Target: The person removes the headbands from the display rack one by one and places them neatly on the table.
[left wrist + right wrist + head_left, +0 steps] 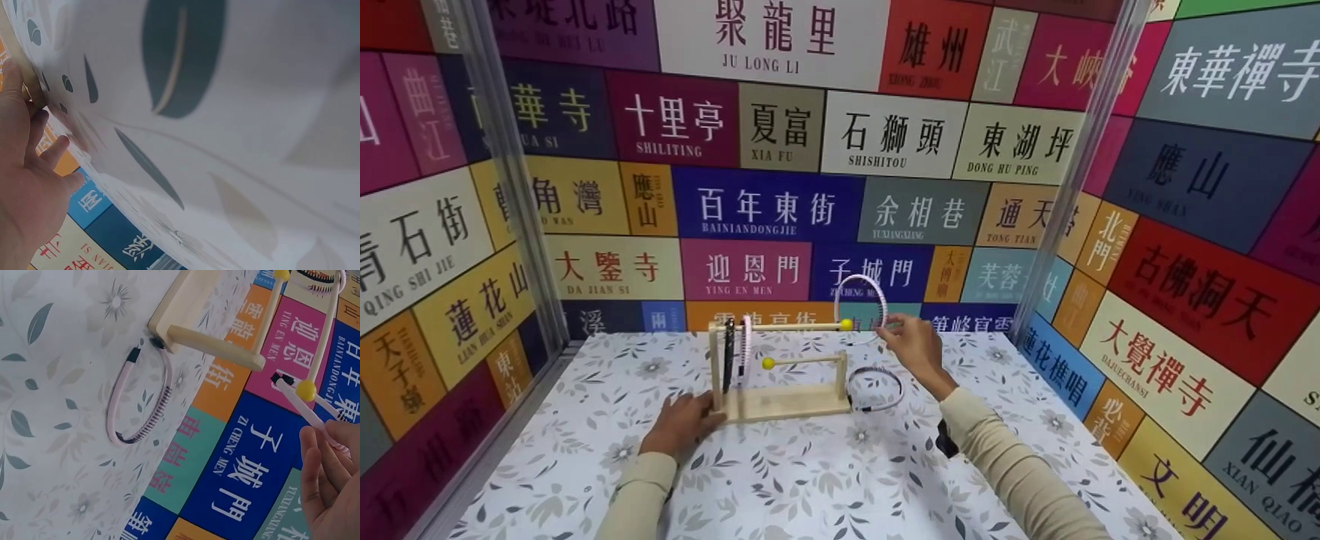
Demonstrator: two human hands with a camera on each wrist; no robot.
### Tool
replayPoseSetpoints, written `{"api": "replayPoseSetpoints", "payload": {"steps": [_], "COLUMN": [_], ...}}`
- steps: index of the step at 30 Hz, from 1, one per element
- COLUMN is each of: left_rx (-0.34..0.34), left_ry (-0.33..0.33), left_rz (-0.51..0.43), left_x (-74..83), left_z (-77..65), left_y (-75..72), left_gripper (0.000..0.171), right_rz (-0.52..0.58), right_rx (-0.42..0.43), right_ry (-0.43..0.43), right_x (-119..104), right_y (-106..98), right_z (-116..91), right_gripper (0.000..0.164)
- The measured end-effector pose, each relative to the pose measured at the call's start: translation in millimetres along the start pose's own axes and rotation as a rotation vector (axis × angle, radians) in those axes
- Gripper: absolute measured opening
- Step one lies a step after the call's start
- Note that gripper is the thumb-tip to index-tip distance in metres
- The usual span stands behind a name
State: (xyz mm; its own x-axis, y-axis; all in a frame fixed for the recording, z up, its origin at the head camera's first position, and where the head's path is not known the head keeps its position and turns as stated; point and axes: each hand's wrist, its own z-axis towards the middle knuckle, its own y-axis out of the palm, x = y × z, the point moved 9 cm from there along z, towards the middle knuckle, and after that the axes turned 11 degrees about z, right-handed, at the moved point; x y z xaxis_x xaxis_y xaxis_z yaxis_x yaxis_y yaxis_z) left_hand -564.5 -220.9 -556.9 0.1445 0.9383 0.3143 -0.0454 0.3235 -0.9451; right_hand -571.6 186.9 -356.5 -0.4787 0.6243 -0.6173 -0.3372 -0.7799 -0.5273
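A wooden stand (787, 403) with two horizontal rods tipped by yellow balls is on the table. My left hand (681, 424) holds the left end of its base; in the left wrist view, the fingers meet the wood at the frame's edge. Between its fingertips my right hand (913, 341) pinches a pale pink headband (861, 279), raised beside the upper rod's yellow ball (846, 325). In the right wrist view, the held headband's dark-tipped end (301, 405) is close to that ball. A black headband (728, 352) and a pink one (745, 352) hang on the upper rod.
Another pink headband (876, 370) lies on the table at the stand's right end. The lower rod carries a yellow ball (768, 363) at its left tip. A leaf-patterned cloth (810, 480) covers the table, and lettered panels (769, 202) stand behind it.
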Motion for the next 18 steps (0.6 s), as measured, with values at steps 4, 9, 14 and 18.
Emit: {"api": "replayPoseSetpoints", "payload": {"steps": [4, 9, 14, 18], "left_rx": [-0.004, -0.003, 0.002, -0.002], "left_ry": [-0.002, -0.011, -0.018, -0.015], "left_rz": [0.003, 0.012, 0.013, 0.011], "left_x": [0.5, 1.9, 5.1, 7.4], "left_z": [-0.2, -1.1, -4.8, -7.5], "left_y": [-0.7, -1.2, -4.3, -5.4], "left_gripper": [0.059, 0.057, 0.055, 0.055], "right_rz": [0.002, 0.007, -0.017, -0.023], "right_rx": [-0.001, 0.014, 0.028, 0.021], "right_ry": [0.054, 0.080, 0.132, 0.177], "right_x": [16.5, 38.0, 63.1, 81.9], "right_y": [-8.2, -20.4, -32.3, -41.1], "right_z": [-0.1, -2.8, -6.2, -11.7], "right_gripper": [0.031, 0.029, 0.029, 0.029]}}
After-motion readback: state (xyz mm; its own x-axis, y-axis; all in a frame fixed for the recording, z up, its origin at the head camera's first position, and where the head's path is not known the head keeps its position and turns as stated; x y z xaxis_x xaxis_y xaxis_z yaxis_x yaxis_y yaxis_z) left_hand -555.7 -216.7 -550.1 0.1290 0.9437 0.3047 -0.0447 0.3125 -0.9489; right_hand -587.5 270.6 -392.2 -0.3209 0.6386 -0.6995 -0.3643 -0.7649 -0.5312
